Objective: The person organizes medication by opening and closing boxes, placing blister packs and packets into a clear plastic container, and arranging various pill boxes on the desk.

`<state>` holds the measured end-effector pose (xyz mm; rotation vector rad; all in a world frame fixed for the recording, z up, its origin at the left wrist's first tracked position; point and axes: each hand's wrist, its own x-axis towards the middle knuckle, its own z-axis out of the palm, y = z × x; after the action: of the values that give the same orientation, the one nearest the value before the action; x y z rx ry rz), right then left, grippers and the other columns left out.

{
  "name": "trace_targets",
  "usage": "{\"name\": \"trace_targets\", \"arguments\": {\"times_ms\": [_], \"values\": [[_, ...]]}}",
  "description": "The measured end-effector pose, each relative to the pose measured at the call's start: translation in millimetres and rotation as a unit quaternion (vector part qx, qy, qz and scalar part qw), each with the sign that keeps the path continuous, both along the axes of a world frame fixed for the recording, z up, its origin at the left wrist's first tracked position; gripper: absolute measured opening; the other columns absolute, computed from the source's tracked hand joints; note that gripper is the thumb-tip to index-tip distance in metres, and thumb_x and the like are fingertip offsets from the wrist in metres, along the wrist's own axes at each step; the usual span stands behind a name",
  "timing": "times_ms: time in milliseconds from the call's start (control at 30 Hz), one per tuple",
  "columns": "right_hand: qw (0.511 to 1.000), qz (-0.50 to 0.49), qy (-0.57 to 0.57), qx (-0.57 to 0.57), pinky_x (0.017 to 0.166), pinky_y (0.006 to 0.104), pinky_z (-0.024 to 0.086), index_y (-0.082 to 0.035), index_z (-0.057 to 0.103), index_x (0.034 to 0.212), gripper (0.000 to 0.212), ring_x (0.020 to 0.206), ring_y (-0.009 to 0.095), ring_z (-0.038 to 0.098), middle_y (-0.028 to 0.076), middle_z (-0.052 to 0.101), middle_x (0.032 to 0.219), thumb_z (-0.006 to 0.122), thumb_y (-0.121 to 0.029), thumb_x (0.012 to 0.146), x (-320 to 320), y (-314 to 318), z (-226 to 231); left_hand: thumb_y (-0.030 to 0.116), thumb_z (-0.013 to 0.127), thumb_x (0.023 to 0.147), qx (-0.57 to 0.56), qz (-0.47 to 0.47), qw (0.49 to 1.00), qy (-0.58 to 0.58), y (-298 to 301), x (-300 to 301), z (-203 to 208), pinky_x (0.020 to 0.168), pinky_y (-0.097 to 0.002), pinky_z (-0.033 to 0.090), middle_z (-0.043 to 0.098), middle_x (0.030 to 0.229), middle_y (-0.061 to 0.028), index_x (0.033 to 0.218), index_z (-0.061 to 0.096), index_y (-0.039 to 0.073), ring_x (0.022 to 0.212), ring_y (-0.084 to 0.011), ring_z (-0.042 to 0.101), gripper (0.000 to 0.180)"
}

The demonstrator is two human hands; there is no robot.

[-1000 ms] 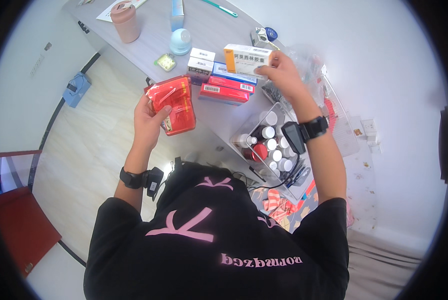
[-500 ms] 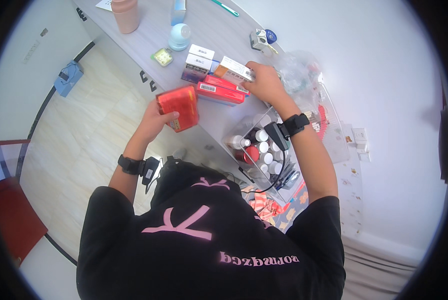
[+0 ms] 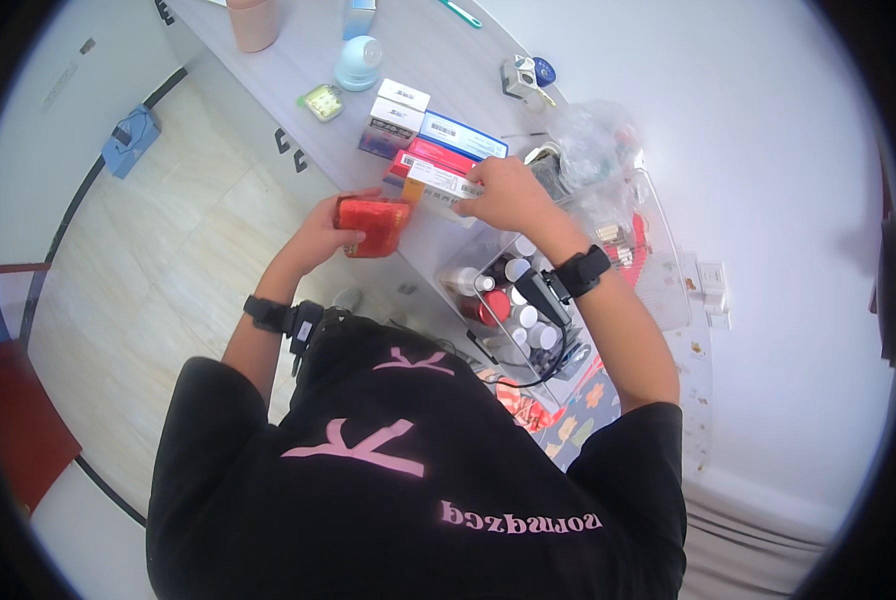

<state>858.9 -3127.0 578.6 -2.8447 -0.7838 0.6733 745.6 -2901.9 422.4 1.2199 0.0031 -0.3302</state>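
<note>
My left hand (image 3: pixel 318 238) grips a shiny red box (image 3: pixel 378 222) just off the near edge of the tabletop. My right hand (image 3: pixel 508 197) holds one end of a white-and-orange box (image 3: pixel 438 186) between thumb and fingers. That box is in front of the red flat boxes (image 3: pixel 441 155) and partly covers them. Behind them lies a blue-and-white box (image 3: pixel 465 134). White-and-dark boxes (image 3: pixel 395 122) stand side by side at the left end of this group.
Left of the boxes are a yellow-green case (image 3: pixel 322 102), a light-blue round-topped container (image 3: pixel 359 64) and a pink cup (image 3: pixel 253 24). A clear bin (image 3: pixel 476 318) of white-capped bottles sits by my right forearm. Beyond it lies a crumpled plastic bag (image 3: pixel 593 140).
My right hand has brought the white-and-orange box nearer and left, over the red boxes, exposing the blue-and-white box. My left hand has moved slightly right and tilted the red box.
</note>
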Motion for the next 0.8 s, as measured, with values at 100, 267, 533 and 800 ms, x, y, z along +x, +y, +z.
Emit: {"name": "trace_targets", "arguments": {"times_ms": [100,267,533,800], "values": [[0.996,0.024,-0.054,-0.061,0.077,0.0397,0.055,-0.001,0.07,0.085,0.033,0.084,0.035,0.068,0.02,0.069,0.084,0.077,-0.028,0.069,-7.5,12.4,-8.9,-0.011,0.059,0.067,-0.026,0.019,0.999,0.01,10.6,-16.2,-2.6,0.1,-0.031,0.044,0.059,0.128,-0.0103,0.139,0.044,0.002,0.116,-0.0182,0.057,0.075],[0.976,0.105,-0.107,-0.16,0.073,0.0414,0.057,0.0,0.07,0.083,0.017,0.082,0.035,0.069,0.019,0.069,0.084,0.069,-0.015,0.074,-11.3,30.3,-22.5,-0.01,0.057,0.063,0.052,0.017,0.997,-0.061,3.9,-6.7,-10.3,0.095,-0.0294,0.045,0.033,0.153,-0.0118,0.119,0.059,-0.001,0.121,-0.0185,0.054,0.057],[0.978,0.095,-0.101,-0.155,0.073,0.0413,0.055,0.0,0.069,0.084,0.036,0.081,0.034,0.068,0.019,0.069,0.084,0.075,-0.033,0.072,-1.8,32.0,-36.5,-0.01,0.055,0.062,0.049,-0.035,0.991,-0.119,-20.8,8.2,1.5,0.097,-0.0317,0.045,0.014,0.16,-0.0101,0.103,0.064,-0.004,0.131,-0.0212,0.045,0.042],[0.971,0.062,-0.071,-0.219,0.075,0.041,0.055,0.0,0.068,0.092,0.062,0.087,0.033,0.068,0.018,0.069,0.09,0.081,-0.052,0.061,-3.7,40.2,-5.2,-0.011,0.051,0.063,0.06,-0.01,0.99,-0.123,-25.5,10.8,2.8,0.099,-0.0328,0.043,0.011,0.16,-0.0117,0.101,0.063,-0.007,0.128,-0.0225,0.048,0.04]]}}
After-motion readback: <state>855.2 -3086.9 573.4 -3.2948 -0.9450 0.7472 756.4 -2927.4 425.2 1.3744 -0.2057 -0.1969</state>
